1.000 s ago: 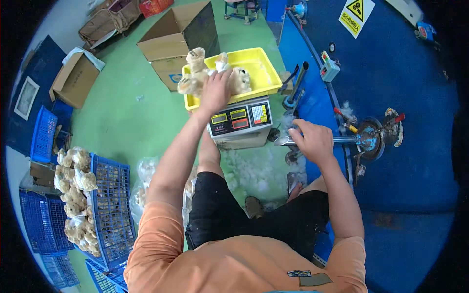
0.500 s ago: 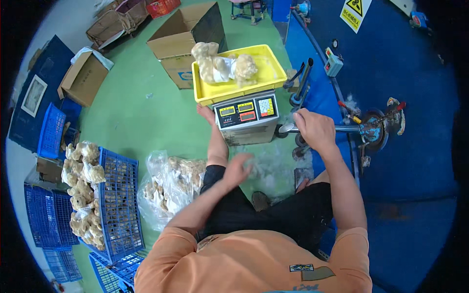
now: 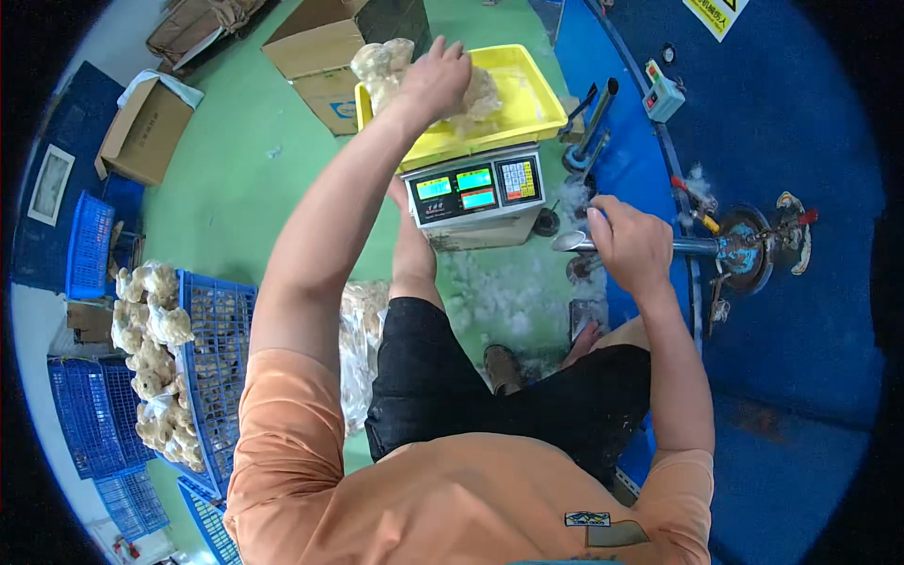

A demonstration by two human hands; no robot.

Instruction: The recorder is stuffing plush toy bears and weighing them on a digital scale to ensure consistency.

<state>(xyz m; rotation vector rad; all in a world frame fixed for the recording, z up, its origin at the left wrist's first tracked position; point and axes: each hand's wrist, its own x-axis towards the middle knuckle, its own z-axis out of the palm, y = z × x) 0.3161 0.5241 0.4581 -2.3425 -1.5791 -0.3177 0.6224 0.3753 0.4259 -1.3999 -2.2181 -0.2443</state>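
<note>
The green floor [image 3: 235, 188] carries nearly everything here. A digital scale [image 3: 476, 198] stands on it in front of the seated person, with a yellow tray [image 3: 527, 94] resting on top. Just behind the scale sits an open cardboard box [image 3: 320, 47], and farther to the left another open cardboard box [image 3: 141, 132] lies near a flattened one [image 3: 193, 28] at the top edge. On the left, blue plastic crates [image 3: 221, 358] stand side by side, one heaped with pale stuffed toys [image 3: 151, 348]. A clear bag [image 3: 363, 330] of similar toys lies beside the person's leg, and loose white stuffing [image 3: 508, 292] is scattered on the floor below the scale.
</note>
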